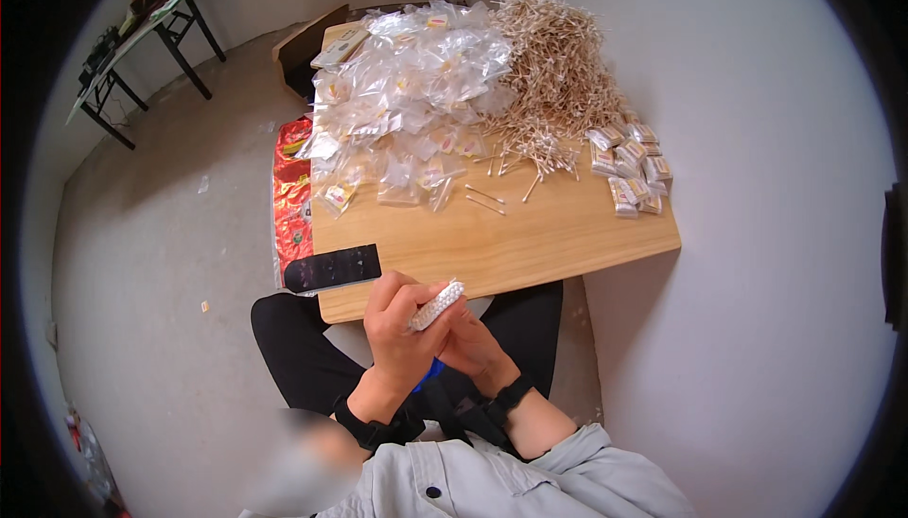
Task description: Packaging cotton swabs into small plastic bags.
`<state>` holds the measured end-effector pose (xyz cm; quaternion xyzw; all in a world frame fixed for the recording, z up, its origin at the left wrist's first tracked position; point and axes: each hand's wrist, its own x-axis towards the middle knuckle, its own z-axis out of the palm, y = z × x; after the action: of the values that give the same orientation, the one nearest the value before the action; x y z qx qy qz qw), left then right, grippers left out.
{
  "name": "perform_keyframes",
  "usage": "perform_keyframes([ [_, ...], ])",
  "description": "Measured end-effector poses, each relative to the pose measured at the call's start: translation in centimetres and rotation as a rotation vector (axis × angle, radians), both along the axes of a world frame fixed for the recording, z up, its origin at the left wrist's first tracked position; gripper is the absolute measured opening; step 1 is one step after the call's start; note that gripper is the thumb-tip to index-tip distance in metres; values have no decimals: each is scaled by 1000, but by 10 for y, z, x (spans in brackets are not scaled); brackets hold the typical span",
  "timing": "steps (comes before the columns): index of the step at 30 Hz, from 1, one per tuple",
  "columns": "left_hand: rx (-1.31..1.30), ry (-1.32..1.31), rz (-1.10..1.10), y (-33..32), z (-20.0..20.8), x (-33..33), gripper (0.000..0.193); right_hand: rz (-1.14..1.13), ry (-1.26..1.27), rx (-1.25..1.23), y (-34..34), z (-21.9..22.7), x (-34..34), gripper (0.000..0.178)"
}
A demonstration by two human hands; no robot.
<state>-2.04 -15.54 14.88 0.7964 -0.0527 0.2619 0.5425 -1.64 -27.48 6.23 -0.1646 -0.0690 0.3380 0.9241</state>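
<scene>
A tight bundle of cotton swabs point(438, 306), its white tips facing up, sits between my hands just off the table's front edge. Fingers of my left hand point(390, 325) wrap round its left side. My right hand point(469, 338) closes on it from the right, its fingertips partly hidden. Farther back lies a big heap of loose cotton swabs point(553, 64). To its left spreads a pile of clear plastic bags point(416, 73) with small printed labels. Several filled packs of swabs point(629, 170) are stacked on the right side of the table.
The wooden table point(530, 234) stands close to a white wall point(747, 187) on the right. A dark flat strip point(333, 268) lies at its front left corner. Red printed sacking point(292, 201) hangs along the left edge. A folding table point(170, 35) stands far left.
</scene>
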Motion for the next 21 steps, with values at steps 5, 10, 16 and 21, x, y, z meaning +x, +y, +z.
perform_keyframes([
  [5, 109, -12, 19, 3, -13, 6, 29, -24, 37, -18, 0, -3, 1, 44],
  [10, 99, -4, -74, 5, -14, 11, 34, -40, -10, -118, -7, -7, 7, 50],
  [16, 203, -25, -143, -1, -15, 22, 32, -55, 74, -100, -19, -11, 16, 43],
  [21, 128, 174, -222, 13, -32, 21, 61, -89, 355, -298, -27, -15, 15, 26],
])
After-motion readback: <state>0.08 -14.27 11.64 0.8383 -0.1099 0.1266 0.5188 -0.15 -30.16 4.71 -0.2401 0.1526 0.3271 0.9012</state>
